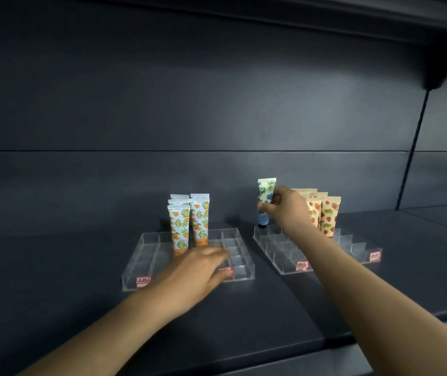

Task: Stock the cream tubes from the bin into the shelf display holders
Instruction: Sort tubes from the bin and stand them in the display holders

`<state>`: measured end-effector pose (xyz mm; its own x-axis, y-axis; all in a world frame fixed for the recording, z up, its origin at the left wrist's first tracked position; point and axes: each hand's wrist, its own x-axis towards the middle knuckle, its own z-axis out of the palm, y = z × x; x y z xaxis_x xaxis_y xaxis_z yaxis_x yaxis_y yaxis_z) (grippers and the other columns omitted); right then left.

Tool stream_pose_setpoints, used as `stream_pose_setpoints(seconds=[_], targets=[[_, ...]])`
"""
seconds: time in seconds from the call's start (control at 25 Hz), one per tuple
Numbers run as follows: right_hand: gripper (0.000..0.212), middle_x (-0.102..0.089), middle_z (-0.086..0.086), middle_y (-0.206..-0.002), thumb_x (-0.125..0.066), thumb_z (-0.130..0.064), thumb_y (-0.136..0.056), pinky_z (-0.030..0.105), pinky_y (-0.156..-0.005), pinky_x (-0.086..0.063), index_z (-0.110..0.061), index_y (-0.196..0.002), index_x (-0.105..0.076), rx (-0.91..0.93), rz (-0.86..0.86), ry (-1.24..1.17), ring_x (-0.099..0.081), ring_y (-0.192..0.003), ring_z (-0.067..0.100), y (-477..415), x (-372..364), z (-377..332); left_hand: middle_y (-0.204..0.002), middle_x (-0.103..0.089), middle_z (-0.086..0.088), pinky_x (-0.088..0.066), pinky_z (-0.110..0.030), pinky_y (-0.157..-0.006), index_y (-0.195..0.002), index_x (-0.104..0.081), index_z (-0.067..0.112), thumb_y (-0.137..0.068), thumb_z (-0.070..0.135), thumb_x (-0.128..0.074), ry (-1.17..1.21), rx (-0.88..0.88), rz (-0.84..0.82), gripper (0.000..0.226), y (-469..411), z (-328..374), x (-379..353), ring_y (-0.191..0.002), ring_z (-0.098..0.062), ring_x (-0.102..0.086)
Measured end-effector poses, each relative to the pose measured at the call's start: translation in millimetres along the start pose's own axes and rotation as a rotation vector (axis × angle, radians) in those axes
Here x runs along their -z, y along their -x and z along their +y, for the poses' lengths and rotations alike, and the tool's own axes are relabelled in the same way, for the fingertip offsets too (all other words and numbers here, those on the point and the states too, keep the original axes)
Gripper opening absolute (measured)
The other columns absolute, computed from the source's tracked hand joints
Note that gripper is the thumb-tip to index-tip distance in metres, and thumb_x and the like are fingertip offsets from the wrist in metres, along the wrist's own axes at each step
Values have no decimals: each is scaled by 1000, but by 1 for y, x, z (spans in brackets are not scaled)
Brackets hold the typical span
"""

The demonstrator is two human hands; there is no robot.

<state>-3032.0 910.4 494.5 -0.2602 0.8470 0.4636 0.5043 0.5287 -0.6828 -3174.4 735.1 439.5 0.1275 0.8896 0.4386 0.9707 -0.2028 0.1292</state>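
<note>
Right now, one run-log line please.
right hand: grip on blue-flower tube, above right holder back-left slot | left hand: empty, over left holder front | bin: unseen

A dark blue-grey metal shelf [54,267] with a flat matte deck runs the full width of the view, backed by a panel wall of the same colour. Two things stand directly on it, both nearer the back edge than the front edge. Left of the middle sits a clear acrylic display holder with divided compartments [241,263], two red-and-white price labels on its front wall. Just beside it, towards the right end, sits a second clear acrylic stepped holder [276,253], turned at a slight angle to the front edge and also bearing red-and-white labels.
</note>
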Motion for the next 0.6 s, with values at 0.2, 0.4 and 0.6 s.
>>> stream_pose_setpoints(seconds=[0.2,0.4,0.6], targets=[[27,-61,9,-89,-68,-22,-84,26,-66,-35,-2,-99,-59,-9,-18,86,-53,-78,22,-7,-13,12,-116,-63,9,-34,-12,-92,-114,-65,20,-75,57,-12,8,26,-3,75,-4,1,-5,-112,-5,-55],[22,-56,2,-71,-65,-28,-86,23,-53,-35,-7,-85,-58,-62,-137,177,-51,-61,16,-10,-19,23,-93,-70,16,-48,-13,-73,-86,-73,28,-80,46,-29,73,72,-43,48,-4,6,-4,-86,0,-66],[25,-44,-3,-59,-65,-28,-87,23,-50,-32,-9,-80,-50,-33,-163,250,-46,-57,14,-9,-20,24,-99,-71,13,-42,-10,-79,-91,-73,25,-79,46,-28,51,83,-38,51,-5,9,-2,-92,-2,-66]])
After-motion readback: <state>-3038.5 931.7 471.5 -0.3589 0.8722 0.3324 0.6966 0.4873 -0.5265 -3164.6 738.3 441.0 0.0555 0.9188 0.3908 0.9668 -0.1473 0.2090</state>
